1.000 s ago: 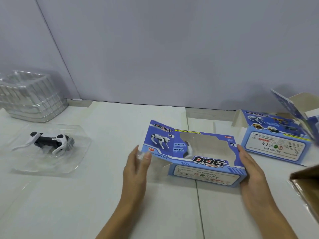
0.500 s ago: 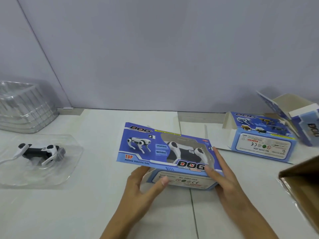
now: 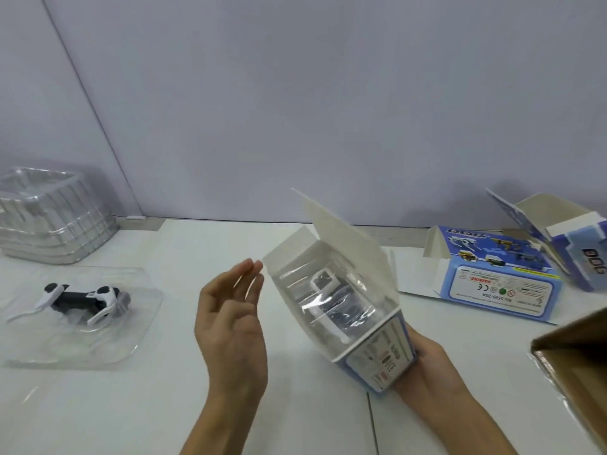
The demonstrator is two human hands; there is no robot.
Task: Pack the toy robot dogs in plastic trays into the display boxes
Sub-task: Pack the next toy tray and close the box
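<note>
The box [image 3: 358, 310] has been tipped up since a moment ago. It lay flat under both hands then; now its open end faces the person and the left hand has let go.

Far left on the worktop [image 3: 295, 405] sits a stack of trays [image 3: 52, 218]. Just in front of it lies a second dog [image 3: 82, 298] in its own clear tray [image 3: 78, 323], not packed yet.

Next comes the left hand [image 3: 230, 326]. Its fingers [image 3: 249, 267] are straight and hold nothing. The tips are just beside the small side flap of the box.

The box leans, long way running from the open end near the left hand down to the right hand [image 3: 427, 366]. That hand grips the far end from below. Inside, a dog in a tray [image 3: 328, 300] shows through the opening. The big flap [image 3: 345, 241] stands up, still open.

I think the flaps get folded shut next, and the left hand is nearer to them.

On the right lie another box [image 3: 492, 284] with its flaps open, one more open box [image 3: 571, 238] behind it, and the corner of a brown carton [image 3: 578, 362].
</note>
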